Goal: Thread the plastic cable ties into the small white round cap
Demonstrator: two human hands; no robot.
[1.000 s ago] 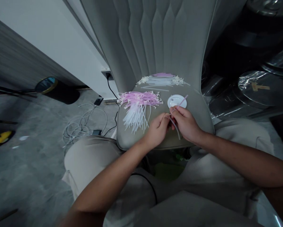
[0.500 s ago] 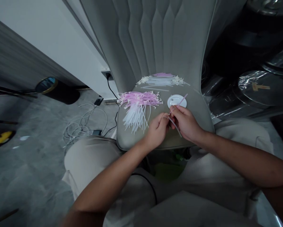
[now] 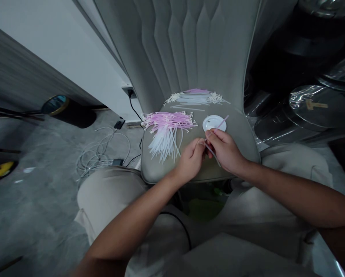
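My left hand and my right hand meet over the front of the chair seat, both closed with fingertips pinched together. From between the right fingers a thin pink plastic stick points up and away. A pale thin plastic stick slants down below the fingertips. Where the two sticks meet, my fingers hide them, and what my left fingers pinch is too small to make out. Just beyond the right hand lies a small white dish. Left of the hands is a pile of pink sticks with white ends over white sticks.
More pink and white sticks with white end pieces lie at the back of the grey chair. A coiled cable is on the floor at left, near a wall socket. Clear-wrapped round containers stand at right.
The view has shifted very slightly, so everything sits a little further left. Both hands keep almost the same pose on the sticks.
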